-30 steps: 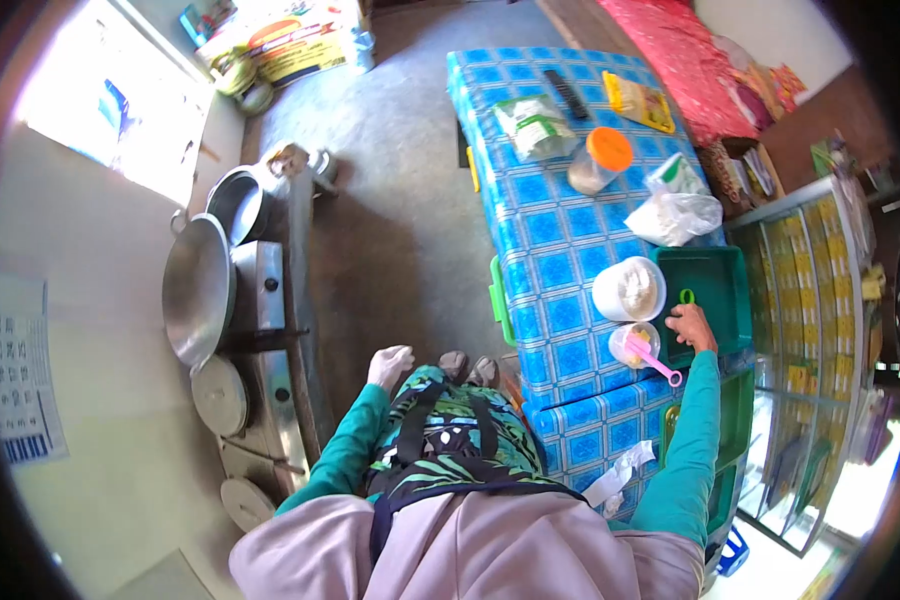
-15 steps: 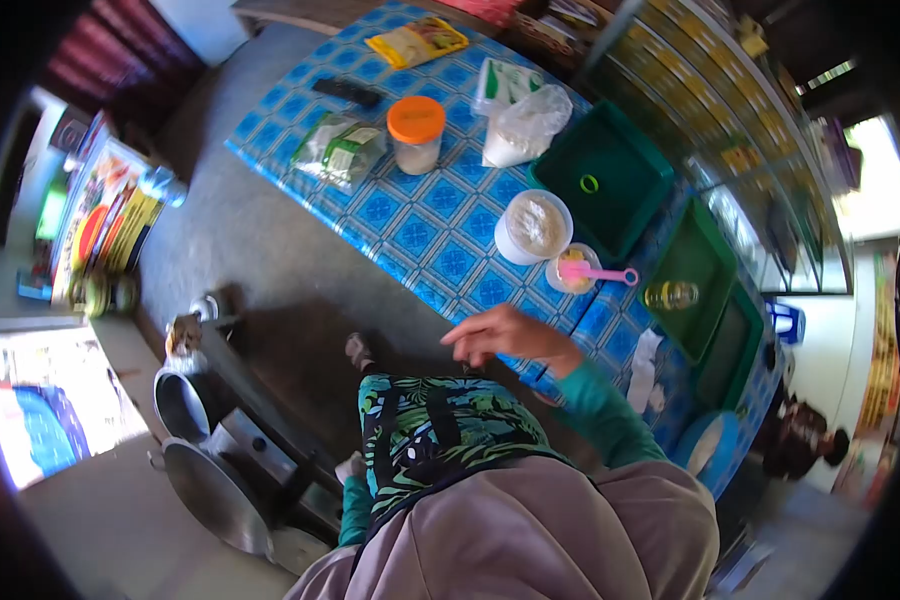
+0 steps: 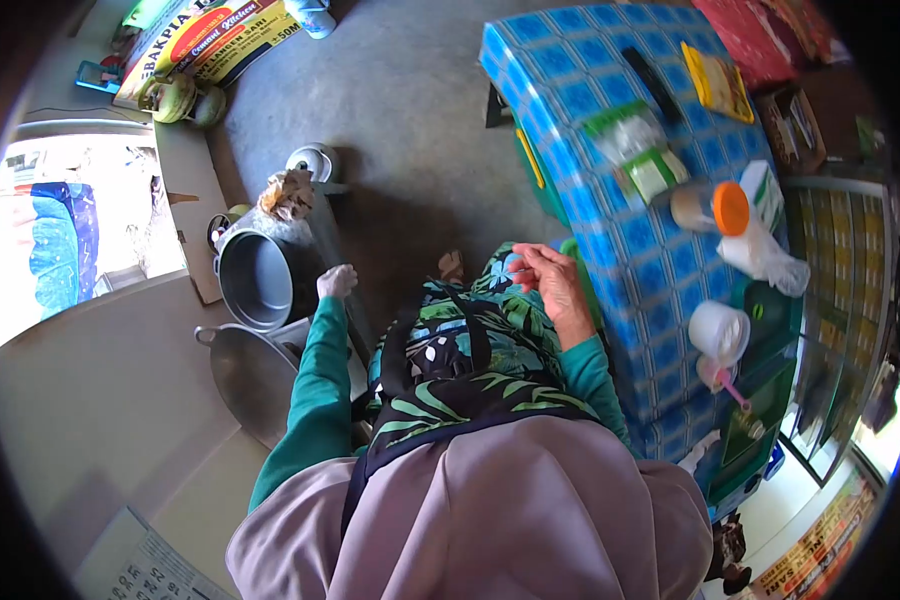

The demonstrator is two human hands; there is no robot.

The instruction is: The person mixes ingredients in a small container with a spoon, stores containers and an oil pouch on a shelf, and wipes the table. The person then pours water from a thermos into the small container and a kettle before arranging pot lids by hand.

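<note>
My left hand [image 3: 337, 282] is held out beside a deep metal pot [image 3: 256, 281], its fingers curled in and looking pale, as if dusted with white. Nothing shows in it, and a small gap separates it from the pot. Below that pot rests a wide metal wok [image 3: 245, 375] with a loop handle. My right hand [image 3: 552, 288] hovers over my patterned apron [image 3: 450, 345], near the table's edge, with loosely bent fingers apart and no object in them. A crumpled brown cloth or paper [image 3: 287, 194] lies behind the pot.
On the right, a table with blue checked cover [image 3: 610, 290] bears an orange-lidded jar [image 3: 710, 208], a white tub [image 3: 718, 333], a pink spoon [image 3: 735, 388], plastic packets [image 3: 635, 150] and green trays [image 3: 760, 400]. Gas cylinders [image 3: 177, 100] stand at the far left wall.
My view has swung left, toward the pots. My left hand has reached out from my side to the pot; my right hand has come away from the table's edge toward my apron.
</note>
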